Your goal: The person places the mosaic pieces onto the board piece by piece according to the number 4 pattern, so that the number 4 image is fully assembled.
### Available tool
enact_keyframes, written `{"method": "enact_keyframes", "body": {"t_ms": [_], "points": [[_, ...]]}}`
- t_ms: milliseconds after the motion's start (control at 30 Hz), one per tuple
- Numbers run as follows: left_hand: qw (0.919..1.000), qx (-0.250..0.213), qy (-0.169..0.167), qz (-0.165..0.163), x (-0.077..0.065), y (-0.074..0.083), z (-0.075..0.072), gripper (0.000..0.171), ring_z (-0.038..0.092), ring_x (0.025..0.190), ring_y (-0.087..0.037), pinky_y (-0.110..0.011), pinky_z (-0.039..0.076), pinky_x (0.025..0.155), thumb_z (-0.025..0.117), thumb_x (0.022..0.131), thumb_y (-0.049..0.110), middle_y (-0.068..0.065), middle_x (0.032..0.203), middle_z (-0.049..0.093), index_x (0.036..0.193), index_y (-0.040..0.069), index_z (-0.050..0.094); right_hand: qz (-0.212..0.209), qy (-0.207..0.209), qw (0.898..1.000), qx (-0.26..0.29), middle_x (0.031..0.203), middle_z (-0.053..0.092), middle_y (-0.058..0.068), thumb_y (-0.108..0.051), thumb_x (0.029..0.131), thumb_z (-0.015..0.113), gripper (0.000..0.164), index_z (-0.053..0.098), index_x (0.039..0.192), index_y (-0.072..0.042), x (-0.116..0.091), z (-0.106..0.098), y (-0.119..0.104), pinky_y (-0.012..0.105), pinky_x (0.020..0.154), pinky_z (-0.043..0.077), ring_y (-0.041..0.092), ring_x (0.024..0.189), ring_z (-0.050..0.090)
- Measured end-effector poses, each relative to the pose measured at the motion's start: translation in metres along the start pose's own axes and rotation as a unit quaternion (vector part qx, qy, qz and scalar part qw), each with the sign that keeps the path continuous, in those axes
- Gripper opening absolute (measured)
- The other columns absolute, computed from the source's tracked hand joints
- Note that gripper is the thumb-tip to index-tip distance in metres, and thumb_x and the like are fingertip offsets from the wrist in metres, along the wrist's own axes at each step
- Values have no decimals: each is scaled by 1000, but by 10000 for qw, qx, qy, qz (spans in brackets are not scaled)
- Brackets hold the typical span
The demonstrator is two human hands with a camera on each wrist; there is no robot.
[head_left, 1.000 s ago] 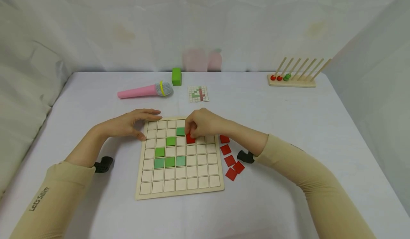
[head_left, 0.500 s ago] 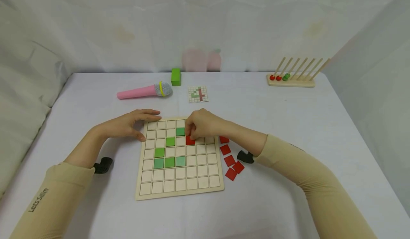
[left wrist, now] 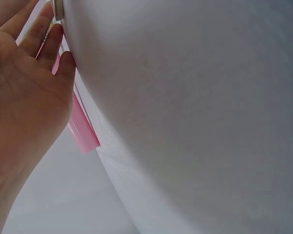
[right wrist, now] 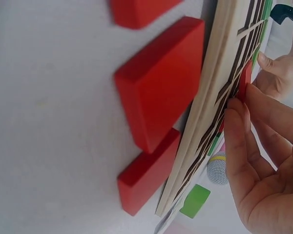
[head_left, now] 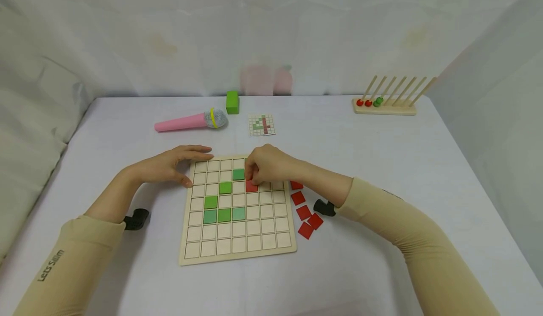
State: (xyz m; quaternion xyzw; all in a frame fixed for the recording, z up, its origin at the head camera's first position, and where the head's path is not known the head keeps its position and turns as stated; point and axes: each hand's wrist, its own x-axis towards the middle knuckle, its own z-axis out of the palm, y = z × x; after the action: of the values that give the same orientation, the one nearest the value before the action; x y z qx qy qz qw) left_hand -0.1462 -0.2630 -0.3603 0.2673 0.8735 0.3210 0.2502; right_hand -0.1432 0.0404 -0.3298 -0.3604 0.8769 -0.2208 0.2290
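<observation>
A square wooden grid board (head_left: 237, 256) lies mid-table in the head view, with several green tiles (head_left: 225, 215) set in its squares. My right hand (head_left: 271, 163) is over its upper right part, fingertips pinching a red tile (head_left: 251, 186) at one of the squares. The right wrist view shows this red tile (right wrist: 244, 80) between thumb and fingers. More of the board behind the right hand is hidden. My left hand (head_left: 169, 165) rests at the board's upper left corner, thumb at the left edge and fingers extended along the top.
Several loose red tiles (head_left: 303, 212) lie along the board's right side. Behind the board are a small pattern card (head_left: 261, 125), a green block (head_left: 232, 102) and a pink microphone (head_left: 182, 122). A wooden bead-peg stand (head_left: 384, 110) is at the back right.
The red tile under my right fingertips looks lower and flatter in its square than one second ago. Both hands have stayed almost still.
</observation>
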Motion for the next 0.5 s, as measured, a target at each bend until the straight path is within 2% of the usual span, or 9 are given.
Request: {"method": "enact_keyframes", "body": {"t_ms": [500], "points": [[10000, 47, 12, 43, 1, -2, 0, 74, 17, 144, -29, -55, 14, 110, 79, 69, 23, 2, 152, 30, 136, 30, 48, 71, -49, 9999, -79, 69, 65, -7, -14, 76, 73, 6, 70, 77, -19, 1, 0, -2, 22, 67, 44, 9, 70, 56]]}}
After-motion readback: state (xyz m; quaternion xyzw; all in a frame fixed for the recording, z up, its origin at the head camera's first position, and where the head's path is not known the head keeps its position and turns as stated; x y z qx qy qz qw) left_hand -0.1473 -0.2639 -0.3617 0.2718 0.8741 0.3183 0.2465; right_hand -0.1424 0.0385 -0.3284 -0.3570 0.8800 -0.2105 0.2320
